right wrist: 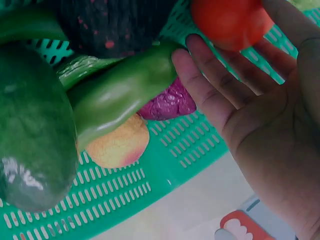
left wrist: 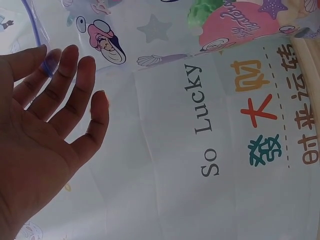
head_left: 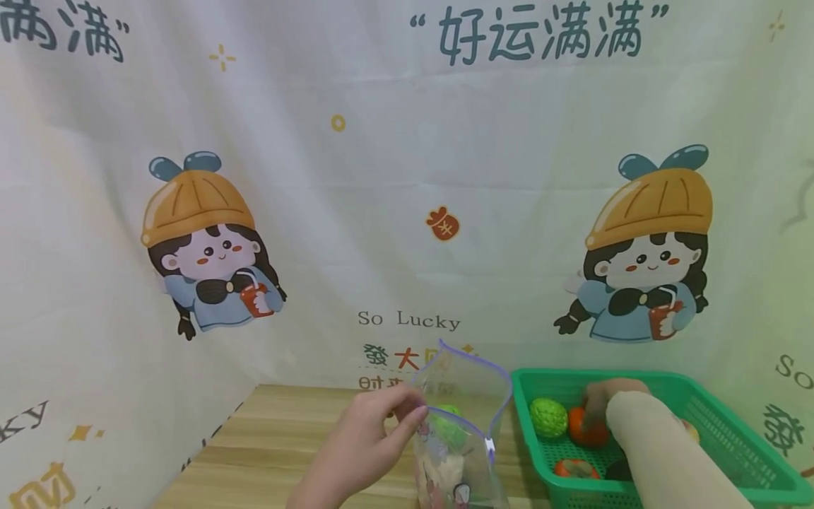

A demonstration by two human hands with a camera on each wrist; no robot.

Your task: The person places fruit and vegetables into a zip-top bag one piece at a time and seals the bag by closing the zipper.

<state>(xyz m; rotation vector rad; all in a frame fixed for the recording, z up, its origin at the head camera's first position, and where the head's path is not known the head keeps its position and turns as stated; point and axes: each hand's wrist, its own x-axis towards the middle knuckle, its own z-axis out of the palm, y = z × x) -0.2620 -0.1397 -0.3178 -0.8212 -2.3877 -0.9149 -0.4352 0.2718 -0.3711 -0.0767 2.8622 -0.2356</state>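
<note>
A clear zip bag (head_left: 467,431) with a purple rim and cartoon prints stands on the table with its mouth open. Inside show a bumpy green item (head_left: 450,424) and something pale, partly hidden by the prints. My left hand (head_left: 375,438) pinches the bag's rim between thumb and index finger; in the left wrist view its other fingers are spread loosely. In the green basket (head_left: 731,417), my right hand (head_left: 613,403) has its thumb and fingers around a red tomato (right wrist: 232,22). The fingertips nearest the tomato are partly hidden.
Also in the basket are a green ball-shaped vegetable (head_left: 548,417), an orange-red persimmon (head_left: 575,469), a long green pepper (right wrist: 125,92), a purple item (right wrist: 170,102), a peach-like fruit (right wrist: 120,142) and a large dark green oval (right wrist: 35,130). A printed cloth (head_left: 381,268) hangs behind the wooden table (head_left: 273,438).
</note>
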